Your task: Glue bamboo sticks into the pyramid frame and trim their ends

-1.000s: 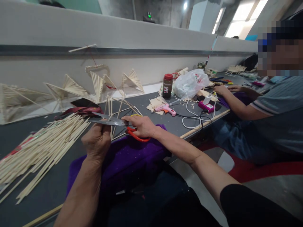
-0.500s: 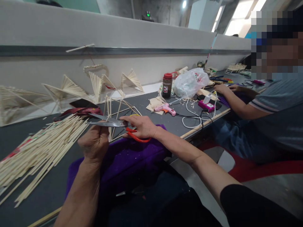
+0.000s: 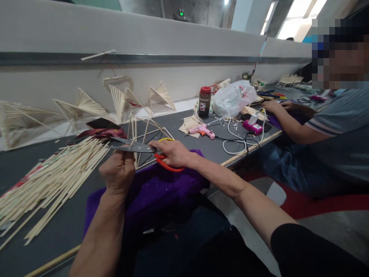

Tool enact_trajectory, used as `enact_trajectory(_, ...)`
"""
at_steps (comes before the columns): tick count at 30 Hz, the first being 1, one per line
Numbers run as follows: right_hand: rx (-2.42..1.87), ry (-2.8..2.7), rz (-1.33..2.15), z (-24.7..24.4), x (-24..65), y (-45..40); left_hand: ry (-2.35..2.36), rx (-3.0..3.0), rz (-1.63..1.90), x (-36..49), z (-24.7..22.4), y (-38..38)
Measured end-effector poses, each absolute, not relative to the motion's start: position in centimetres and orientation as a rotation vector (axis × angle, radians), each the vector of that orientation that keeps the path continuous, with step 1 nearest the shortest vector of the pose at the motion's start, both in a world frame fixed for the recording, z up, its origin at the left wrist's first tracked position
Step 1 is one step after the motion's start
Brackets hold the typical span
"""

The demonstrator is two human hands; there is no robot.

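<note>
My right hand (image 3: 174, 154) is closed round the red and yellow handles of a pair of scissors (image 3: 138, 147). The blades point left and lie nearly together across the top of my left hand (image 3: 119, 169). That hand is a fist with the thumb up, pinching what looks like a thin wooden stick (image 3: 132, 142), mostly hidden by fingers and blades. Just behind stands an open frame of glued sticks (image 3: 147, 129). A heap of loose wooden sticks (image 3: 57, 181) lies on the grey table to the left. Purple cloth (image 3: 161, 184) covers my lap below the hands.
A pink glue gun (image 3: 201, 130) lies to the right, near a red-lidded bottle (image 3: 204, 102), a plastic bag (image 3: 235, 98) and a magenta power adapter (image 3: 252, 127) with white cable. Fan-shaped stick pieces (image 3: 92, 105) lean along the back wall. Another person (image 3: 331, 127) sits at right.
The scissor blades have drawn closer together above my left fist. Both hands have otherwise stayed nearly in place, while the view has shifted slightly.
</note>
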State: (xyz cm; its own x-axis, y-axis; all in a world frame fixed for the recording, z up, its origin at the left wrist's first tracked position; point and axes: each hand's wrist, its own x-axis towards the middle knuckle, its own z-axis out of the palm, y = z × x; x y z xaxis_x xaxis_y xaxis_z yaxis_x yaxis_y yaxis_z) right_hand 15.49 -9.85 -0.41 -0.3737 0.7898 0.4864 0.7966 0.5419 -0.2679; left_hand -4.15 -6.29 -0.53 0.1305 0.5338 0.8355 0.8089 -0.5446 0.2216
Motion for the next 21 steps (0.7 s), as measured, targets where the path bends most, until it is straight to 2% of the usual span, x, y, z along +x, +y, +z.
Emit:
enact_trajectory(10, -1.173, -2.208, -0.149, -0.31, 16.09, -9.94, -1.247, -2.163, -1.474, -4.02, -0.41, -6.91)
enact_trajectory(21, -1.15, -2.179, -0.096, -0.94, 16.01, -9.63, -1.161, -2.243, -1.454, -4.52, -0.57, -6.77)
